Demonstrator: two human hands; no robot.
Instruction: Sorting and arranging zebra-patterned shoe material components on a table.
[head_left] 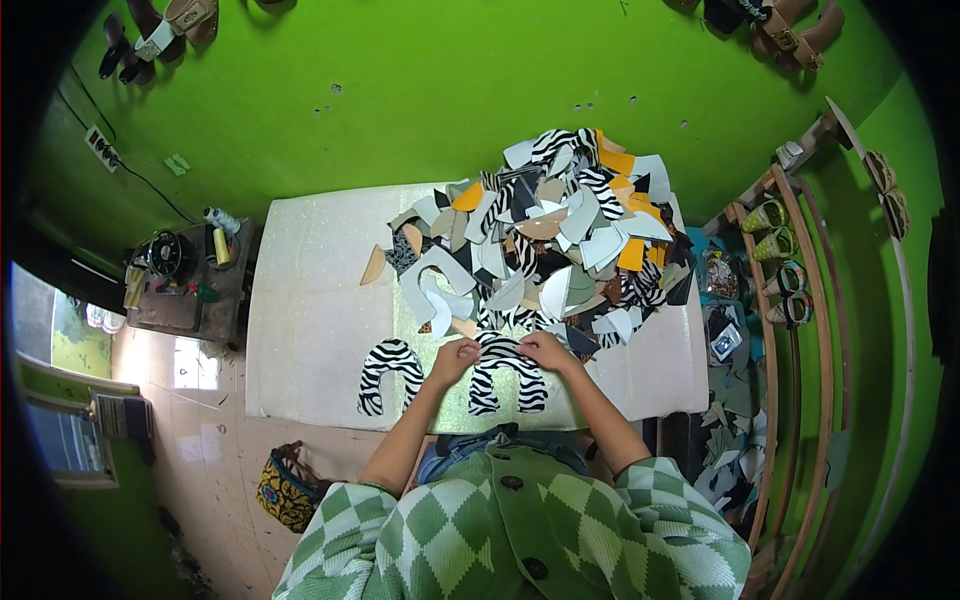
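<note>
Green paint covers the wall [400, 100] ahead of you, with a power strip [100, 148] fixed on it at far left. Below that stands a small table [170, 312] carrying spools of thread [220, 240] and other tools. On the tiled floor [195, 440], nearer to you, sits a yellow and dark-blue patterned bag [285, 498].

Next comes your white table [305, 290]. Near its front edge lies a loose arch [388, 353] in zebra print, its legs toward you, just left of your forearm. Your left hand [457, 360] has its fingers bent and nearly closed, pinching the upper left edge of the zebra-print piece [503, 352]. That piece lies flat before you, another arch with its two legs pointing your way. Your right hand [543, 352] pinches its upper right edge, fingers likewise almost together.

Beyond your hands, a heap of scraps [575, 225] in white, grey, orange, black and zebra print spreads across the back right. At far right, a wooden rack [810, 330] holds sandals [778, 245].
</note>
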